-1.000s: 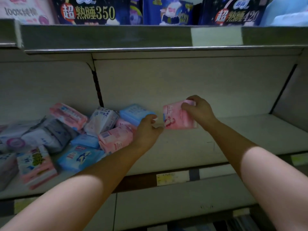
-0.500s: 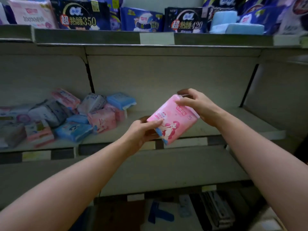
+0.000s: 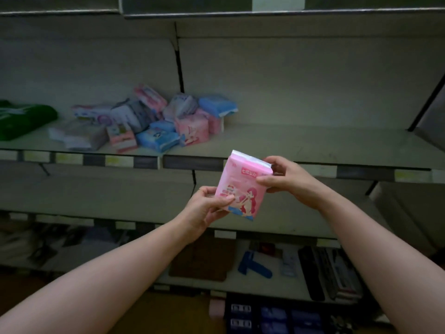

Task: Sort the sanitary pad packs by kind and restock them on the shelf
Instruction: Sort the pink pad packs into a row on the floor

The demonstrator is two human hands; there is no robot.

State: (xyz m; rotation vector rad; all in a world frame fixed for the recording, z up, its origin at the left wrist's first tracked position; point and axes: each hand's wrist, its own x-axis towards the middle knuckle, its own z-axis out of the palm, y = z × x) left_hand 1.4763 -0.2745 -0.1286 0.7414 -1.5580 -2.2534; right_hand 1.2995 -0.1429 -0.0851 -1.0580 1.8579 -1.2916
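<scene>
I hold a pink sanitary pad pack [image 3: 243, 186] with a red-haired cartoon figure upright in front of the shelf's front edge, clear of the shelf. My left hand [image 3: 209, 206] grips its lower left corner. My right hand [image 3: 286, 179] grips its upper right side. On the shelf [image 3: 301, 145] to the upper left lies a loose pile of several packs: pink ones [image 3: 191, 127], blue ones [image 3: 157, 139] and white-grey ones [image 3: 130, 114].
A green pack [image 3: 21, 119] lies at the far left of the shelf. A lower shelf holds a brown flat item [image 3: 202, 259], a blue object [image 3: 255, 266] and dark boxes [image 3: 325, 273]. The shelf's right half is bare grey surface.
Both hands have drawn the pink pack back from the shelf and lower, turning it upright. The view has dropped, so the upper shelf's dark packs are out of sight.
</scene>
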